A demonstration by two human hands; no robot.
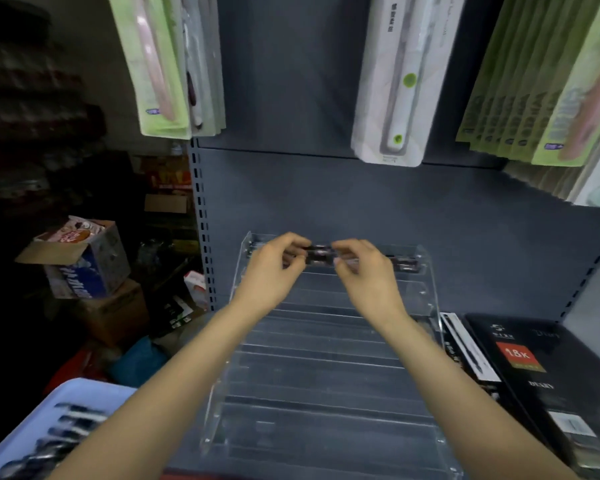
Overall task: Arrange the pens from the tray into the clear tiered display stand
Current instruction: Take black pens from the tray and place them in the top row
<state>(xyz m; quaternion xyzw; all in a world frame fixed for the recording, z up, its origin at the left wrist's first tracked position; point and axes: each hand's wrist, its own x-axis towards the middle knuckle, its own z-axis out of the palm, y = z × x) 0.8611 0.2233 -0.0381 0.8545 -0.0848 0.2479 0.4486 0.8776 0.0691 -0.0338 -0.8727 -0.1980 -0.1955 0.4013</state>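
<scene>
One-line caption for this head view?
Both hands set dark pens on the top tier of a clear display stand; more wait in a blue tray.

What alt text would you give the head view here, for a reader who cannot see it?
Both hands, left hand and right hand, pinch dark pens at the top tier of a clear tiered display stand on a grey shelf. A blue tray with more pens sits lower left; black boxes lie to the right.

Shop: hanging packaged goods (pixel 392 81), slotted shelving (pixel 201 216)
</scene>
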